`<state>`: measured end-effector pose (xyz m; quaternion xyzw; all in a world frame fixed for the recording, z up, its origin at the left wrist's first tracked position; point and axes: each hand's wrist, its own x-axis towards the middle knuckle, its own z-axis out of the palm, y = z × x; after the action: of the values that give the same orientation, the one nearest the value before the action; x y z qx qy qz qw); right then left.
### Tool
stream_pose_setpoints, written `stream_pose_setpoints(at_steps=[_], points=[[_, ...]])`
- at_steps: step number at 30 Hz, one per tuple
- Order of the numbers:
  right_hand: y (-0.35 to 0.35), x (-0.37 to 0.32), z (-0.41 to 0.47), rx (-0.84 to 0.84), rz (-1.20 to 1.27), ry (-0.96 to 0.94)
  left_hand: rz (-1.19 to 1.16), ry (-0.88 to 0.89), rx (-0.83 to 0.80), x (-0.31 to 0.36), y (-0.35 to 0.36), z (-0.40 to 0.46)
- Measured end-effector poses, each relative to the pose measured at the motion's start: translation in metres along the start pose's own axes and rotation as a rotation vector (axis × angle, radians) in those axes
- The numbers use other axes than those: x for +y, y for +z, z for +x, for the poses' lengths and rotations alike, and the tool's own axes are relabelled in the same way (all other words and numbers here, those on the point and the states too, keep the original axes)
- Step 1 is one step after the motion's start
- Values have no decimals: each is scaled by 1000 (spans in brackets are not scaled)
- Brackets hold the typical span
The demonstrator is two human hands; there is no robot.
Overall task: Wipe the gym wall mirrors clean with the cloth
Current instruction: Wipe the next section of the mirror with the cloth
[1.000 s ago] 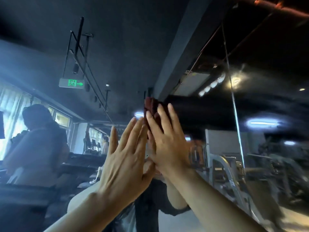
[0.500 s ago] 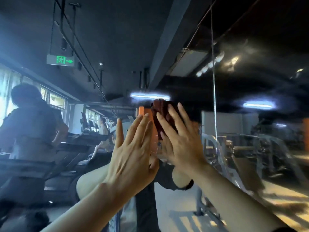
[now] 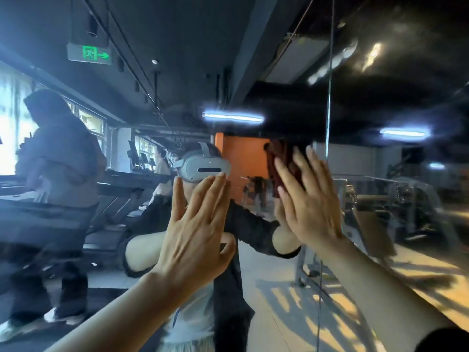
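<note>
The wall mirror (image 3: 380,97) fills the view and reflects the gym. My right hand (image 3: 307,199) lies flat with straight fingers, pressing a dark red cloth (image 3: 281,161) against the glass at about head height. The cloth shows above and left of my fingers; the rest is hidden under my palm. My left hand (image 3: 198,232) is flat on the mirror too, fingers straight and spread, a little lower and to the left of the cloth. It holds nothing.
A vertical seam (image 3: 329,102) between mirror panels runs just right of my right hand. The reflection shows a person (image 3: 61,189) on a treadmill at left, gym machines (image 3: 406,199) at right and a green exit sign (image 3: 90,54) above.
Both hands have slid down the mirror, and my right hand has carried the cloth rightward toward the panel seam. The gap between my hands has widened.
</note>
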<state>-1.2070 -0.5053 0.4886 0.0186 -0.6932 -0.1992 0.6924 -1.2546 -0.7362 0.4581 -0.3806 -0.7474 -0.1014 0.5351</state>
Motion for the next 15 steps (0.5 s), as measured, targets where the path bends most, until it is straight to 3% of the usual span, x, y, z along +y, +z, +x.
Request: stream_pose_setpoints(at_steps=[2, 3, 4, 9, 11, 12, 15], points=[[2, -3, 25, 178, 83, 437, -22, -19, 24, -1, 1, -5], [3, -16, 30, 213, 141, 524, -35, -28, 39, -1, 2, -7], [6, -34, 25, 201, 172, 479, -47, -42, 48, -1, 3, -11], [-8, -95, -73, -135, 188, -295, -54, -96, 12, -6, 4, -45], [-10, -71, -73, -146, 126, -395, -44, -85, -5, -8, 2, -55], [-7, -58, -63, -115, 114, -311, -34, -80, -14, -8, 1, -56], [-1, -36, -18, 78, 121, 313, -33, -82, -30, -4, 3, -51]])
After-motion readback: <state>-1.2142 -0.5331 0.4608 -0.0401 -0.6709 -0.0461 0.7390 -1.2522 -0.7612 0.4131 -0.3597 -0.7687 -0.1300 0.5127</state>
